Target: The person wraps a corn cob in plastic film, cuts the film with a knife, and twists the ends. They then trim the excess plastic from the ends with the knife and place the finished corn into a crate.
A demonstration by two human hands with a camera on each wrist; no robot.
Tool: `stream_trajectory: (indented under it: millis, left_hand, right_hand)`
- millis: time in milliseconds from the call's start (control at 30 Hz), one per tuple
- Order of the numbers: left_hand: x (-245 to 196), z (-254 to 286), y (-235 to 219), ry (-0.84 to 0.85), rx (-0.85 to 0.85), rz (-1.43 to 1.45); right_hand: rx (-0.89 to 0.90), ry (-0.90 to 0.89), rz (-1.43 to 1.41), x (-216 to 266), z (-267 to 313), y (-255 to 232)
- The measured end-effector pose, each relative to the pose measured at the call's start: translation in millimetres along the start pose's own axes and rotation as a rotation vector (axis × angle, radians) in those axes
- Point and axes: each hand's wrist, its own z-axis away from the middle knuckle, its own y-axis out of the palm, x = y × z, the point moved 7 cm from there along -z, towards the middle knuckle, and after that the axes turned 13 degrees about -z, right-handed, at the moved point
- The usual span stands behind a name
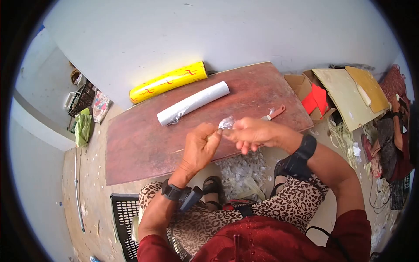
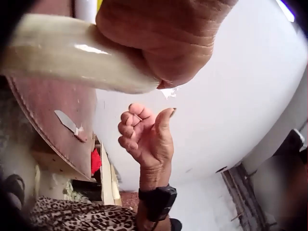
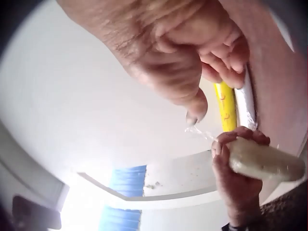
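Note:
My left hand (image 1: pixel 200 146) grips a pale, smooth, elongated vegetable (image 2: pixel 53 55) with a glossy surface like clear film. In the head view the hand hides most of it. A crumpled bit of clear film (image 1: pixel 226 122) sticks up at its end, beyond the thumb. My right hand (image 1: pixel 255 132) is close beside that end, palm inward, its fingers loosely bent and its thumb extended. In the right wrist view a thin film strand (image 3: pixel 198 131) trails from the vegetable's end to just under the right thumb tip.
On the reddish table (image 1: pixel 139 153) lie a white roll of film (image 1: pixel 194 103) and a knife (image 1: pixel 276 112). A yellow printed roll (image 1: pixel 168 82) rests along the back edge. Cardboard boxes (image 1: pixel 299 86) stand at right, a black crate (image 1: pixel 124 218) at lower left, and plastic scraps (image 1: pixel 244 174) on the floor.

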Motion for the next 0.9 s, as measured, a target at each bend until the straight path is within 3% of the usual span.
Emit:
stream_trajectory:
  millis: [67,167,367,467,567,667,800,900]
  left_hand:
    - [-15.7,0.8,-1.0,0.155,-0.057,-0.174]
    - [-22.3,2.7,4.5,0.157,-0.034,-0.240]
    - [-19.5,4.0,10.7,0.090,0.153,-0.126]
    - [-25.7,4.9,13.4,-0.054,0.248,-0.065]
    - [-9.7,5.4,20.7,-0.045,0.233,-0.091]
    - [15.5,7.1,27.7,-0.066,0.229,0.049]
    - [21.4,8.1,29.6,-0.220,0.454,0.325]
    - [20.7,12.4,31.6,-0.326,0.523,0.716]
  right_hand:
    - [-0.040,-0.054,-0.014,3.4,-5.3,9.4]
    - [-0.087,-0.089,-0.010,4.9,-10.8,5.5]
    - [-0.082,-0.193,0.225,18.1,-9.0,-0.4]
    - [-0.088,-0.171,0.336,24.8,-4.7,-5.6]
    - [-0.101,-0.171,0.425,26.9,-1.8,-7.2]
    - [-0.142,-0.287,0.430,28.2,0.0,-8.8]
    - [-0.198,-0.551,0.545,36.6,7.9,-8.5]
    - [-0.181,-0.528,0.477,40.4,11.4,-7.4]
